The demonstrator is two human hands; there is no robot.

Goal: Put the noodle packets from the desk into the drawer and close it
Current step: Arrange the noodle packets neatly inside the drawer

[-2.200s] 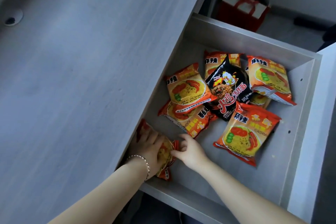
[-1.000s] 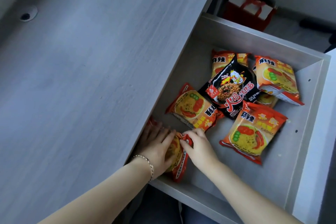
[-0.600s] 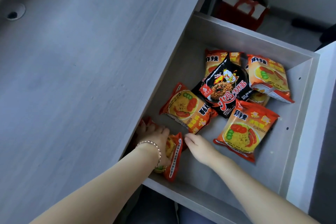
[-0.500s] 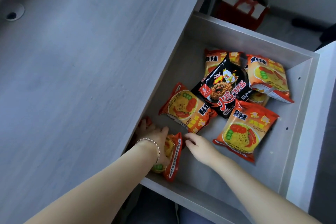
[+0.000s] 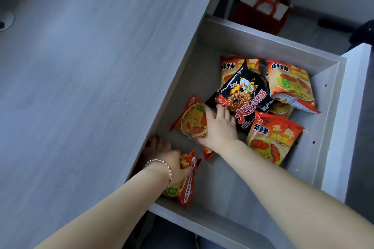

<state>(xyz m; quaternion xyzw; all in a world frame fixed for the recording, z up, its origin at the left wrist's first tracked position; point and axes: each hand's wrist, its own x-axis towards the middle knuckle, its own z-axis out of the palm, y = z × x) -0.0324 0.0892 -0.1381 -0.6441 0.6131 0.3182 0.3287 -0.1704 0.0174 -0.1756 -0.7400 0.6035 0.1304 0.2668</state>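
Note:
The grey drawer (image 5: 238, 38) stands pulled out beside the desk (image 5: 81, 87). Several noodle packets lie inside it. My left hand (image 5: 168, 159) presses an orange packet (image 5: 187, 184) upright against the drawer's near left corner, under the desk edge. My right hand (image 5: 219, 127) rests flat with its fingers closed around the edge of another orange packet (image 5: 192, 119) in the middle left. Just beyond lies a black packet (image 5: 242, 95), touching my fingertips. More orange packets lie at the back (image 5: 289, 83) and at the right (image 5: 271, 139).
A red gift bag (image 5: 263, 14) stands on the floor beyond the drawer. A round cable hole (image 5: 5, 21) sits at the desk's far left edge. The drawer's white front panel (image 5: 350, 119) is on the right, with bare drawer floor near the front.
My right hand has left the upright packet and moved forward onto the orange packet in the middle. My left hand stays on the upright packet in the corner.

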